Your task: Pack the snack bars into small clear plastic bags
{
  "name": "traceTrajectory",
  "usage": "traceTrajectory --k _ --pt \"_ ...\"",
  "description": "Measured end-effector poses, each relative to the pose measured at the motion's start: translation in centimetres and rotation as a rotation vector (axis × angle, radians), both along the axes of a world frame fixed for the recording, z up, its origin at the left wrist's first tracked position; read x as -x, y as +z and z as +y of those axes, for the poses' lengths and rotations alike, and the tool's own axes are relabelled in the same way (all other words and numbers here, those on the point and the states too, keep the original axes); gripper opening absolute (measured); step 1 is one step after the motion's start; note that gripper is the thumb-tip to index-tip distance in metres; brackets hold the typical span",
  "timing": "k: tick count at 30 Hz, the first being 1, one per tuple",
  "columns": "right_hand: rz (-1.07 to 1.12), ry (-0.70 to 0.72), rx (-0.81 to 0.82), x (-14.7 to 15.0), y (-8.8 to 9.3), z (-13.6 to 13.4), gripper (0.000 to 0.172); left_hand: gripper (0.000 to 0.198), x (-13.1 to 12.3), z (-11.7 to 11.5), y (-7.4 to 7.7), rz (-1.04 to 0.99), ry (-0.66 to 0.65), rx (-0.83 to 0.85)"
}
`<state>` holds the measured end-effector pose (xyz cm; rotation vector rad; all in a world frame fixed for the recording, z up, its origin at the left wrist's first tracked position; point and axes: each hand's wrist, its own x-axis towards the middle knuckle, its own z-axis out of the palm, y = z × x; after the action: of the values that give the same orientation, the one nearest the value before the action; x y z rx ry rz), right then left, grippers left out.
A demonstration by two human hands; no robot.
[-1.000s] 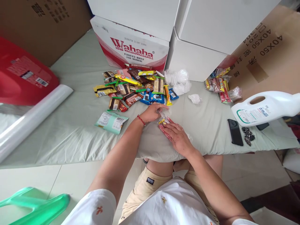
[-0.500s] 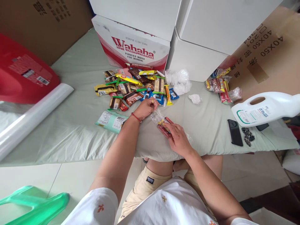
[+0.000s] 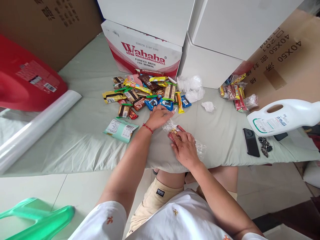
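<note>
We judge the clear bag (image 3: 175,130) to be light and limp. It is thin, crinkly film, likely slippery under the skin, and the few red-wrapped snacks (image 3: 172,136) inside give it its only stiffness. Those snacks would probably crush or snap if squeezed hard. We would therefore hold it by the loose film at either end, or press flat over the packets, rather than pinch across the middle. The bag lies on the green sheet (image 3: 82,140) near its front edge, just ahead of the person's knees and short of the snack pile (image 3: 145,95).

We see the right hand (image 3: 185,149) palm down on the bag. Its fingers (image 3: 178,138) are laid flat and close together over the red packets, not closed around them, and crumpled film shows from under the hand on its right side. The left hand (image 3: 158,117) sits just beside the bag's far end, between bag and pile, touching or nearly touching the film. Its fingers (image 3: 167,114) are loosely curled, and we cannot tell whether they pinch anything
</note>
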<state>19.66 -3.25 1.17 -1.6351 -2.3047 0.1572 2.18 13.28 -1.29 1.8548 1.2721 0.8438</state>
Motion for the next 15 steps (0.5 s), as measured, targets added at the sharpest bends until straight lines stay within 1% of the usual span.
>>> traceTrajectory --k 2,4,7,9,12,13,15 --pt "0.01 0.004 -0.008 -0.2 -0.3 0.0 0.046 0.034 0.3 -0.3 -0.1 0.109 -0.018 -0.016" --pt "0.022 0.002 -0.004 -0.2 -0.4 0.0 0.046 0.032 0.9 -0.5 0.1 0.174 -0.072 -0.045" --pt "0.04 -0.002 -0.006 -0.2 -0.3 0.0 0.046 0.019 1.3 -0.9 1.3 0.156 -0.149 -0.042" --pt "0.05 -0.001 -0.018 -0.1 -0.2 0.1 0.045 0.011 0.4 -1.9 2.7 0.139 -0.161 -0.001" --pt "0.04 -0.005 -0.01 -0.2 -0.1 0.2 0.039 0.008 -2.5 -4.5 4.5 0.109 -0.193 0.053" --pt "0.033 -0.013 -0.002 -0.2 0.0 0.2 0.037 0.008 -3.5 -5.4 4.8 0.095 -0.203 0.08" --pt "0.029 -0.023 0.022 -0.3 0.1 0.2 0.034 0.015 -4.8 -6.7 5.0 0.035 -0.193 0.136"
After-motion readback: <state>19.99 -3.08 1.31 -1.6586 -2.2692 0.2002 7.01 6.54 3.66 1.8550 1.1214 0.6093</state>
